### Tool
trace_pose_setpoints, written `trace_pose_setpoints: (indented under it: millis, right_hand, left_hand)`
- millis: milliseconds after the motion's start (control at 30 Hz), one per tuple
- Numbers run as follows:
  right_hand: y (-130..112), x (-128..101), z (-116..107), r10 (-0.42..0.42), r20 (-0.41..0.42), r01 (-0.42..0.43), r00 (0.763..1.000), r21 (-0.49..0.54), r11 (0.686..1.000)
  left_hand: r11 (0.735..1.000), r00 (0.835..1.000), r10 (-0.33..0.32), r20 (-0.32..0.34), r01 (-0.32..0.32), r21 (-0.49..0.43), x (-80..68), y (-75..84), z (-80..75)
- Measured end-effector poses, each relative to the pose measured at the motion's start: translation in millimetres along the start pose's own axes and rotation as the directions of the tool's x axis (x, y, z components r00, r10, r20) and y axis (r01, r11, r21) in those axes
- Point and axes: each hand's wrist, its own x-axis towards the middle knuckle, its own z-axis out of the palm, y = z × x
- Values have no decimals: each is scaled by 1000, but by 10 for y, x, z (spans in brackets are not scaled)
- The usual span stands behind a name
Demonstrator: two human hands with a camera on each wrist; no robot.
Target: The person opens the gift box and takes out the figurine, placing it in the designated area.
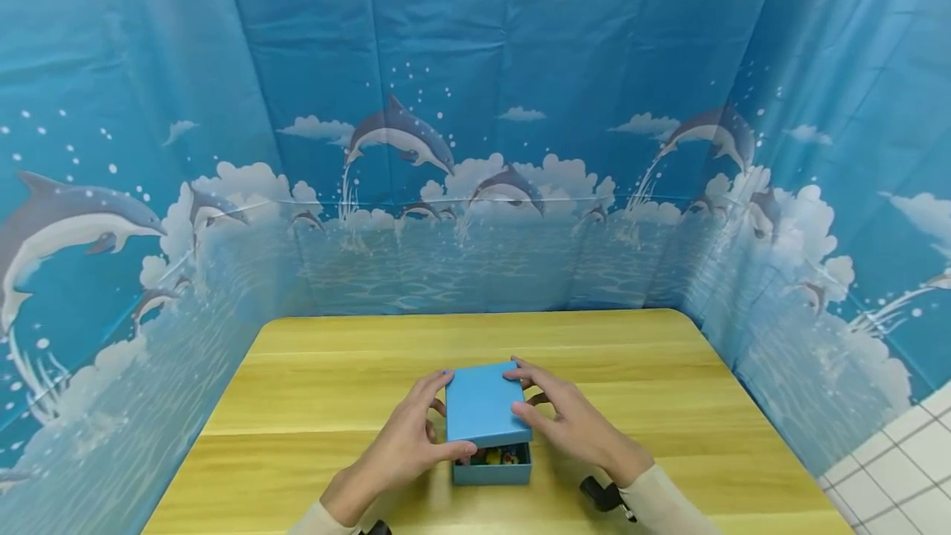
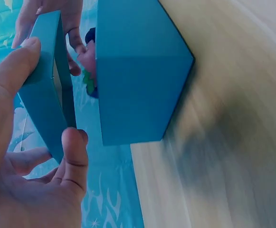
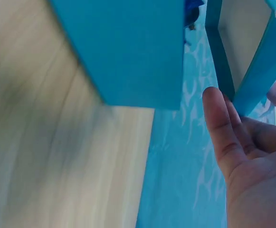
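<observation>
"What's around the work?"

"A dolphin-print curtain [image 1: 475, 262] hangs behind and beside a wood-grain bench [image 1: 312, 403]."

"And the containers?"

"An open-topped blue box [image 1: 492, 475] stands on the bench near the person. Its matching lid [image 1: 483, 403] is just above it, apart from it, with a gap showing at the front."

"Where's the lid relative to the fingers?"

"Between the two hands. The left hand [image 1: 401, 440] grips the left side, thumb at the near corner, fingers toward the far one. The right hand [image 1: 575, 423] grips the right side, thumb partway along. Both sets of fingers are clamped on the lid."

"Which way does it point?"

"Hollow side down, facing the box, slightly askew to it. From the head view it looks nearly square, so I can't tell its long axis."

"Anything inside the box?"

"Small colourful pieces: a yellow one [image 1: 494, 456], plus a pink one [image 2: 89, 64] and a green one [image 2: 88, 81] poking past the rim. I can't make out what they are."
</observation>
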Motion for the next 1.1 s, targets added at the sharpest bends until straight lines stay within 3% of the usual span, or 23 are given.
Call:
trace_pose_setpoints:
  millis: [233,367,600,733,867,1100]
  right_hand:
    - [-104,150,56,-17,-28,18,999,40,999]
    - [-192,234,101,-2,-55,7,998,93,996]
    - [-323,338,227,0,-83,11,997,140,990]
    - [-363,385,307,23,-83,-8,996,169,986]
    - [-429,458,382,39,-98,-20,994,189,982]
    - [-567,583,517,61,-119,-30,991,249,968]
  left_hand:
    - [999,997,46,-66,-45,10,-22,14,-123]
    - [999,994,25,-111,-27,-18,-35,43,-189]
    - [997,977,21,-214,-35,-62,-89,31,-251]
    - [998,965,33,-261,-45,-40,-117,-16,-275]
    - [998,943,64,-327,-66,3,-131,-36,-328]
    - [984,880,164,-446,-113,140,-169,-56,-410]
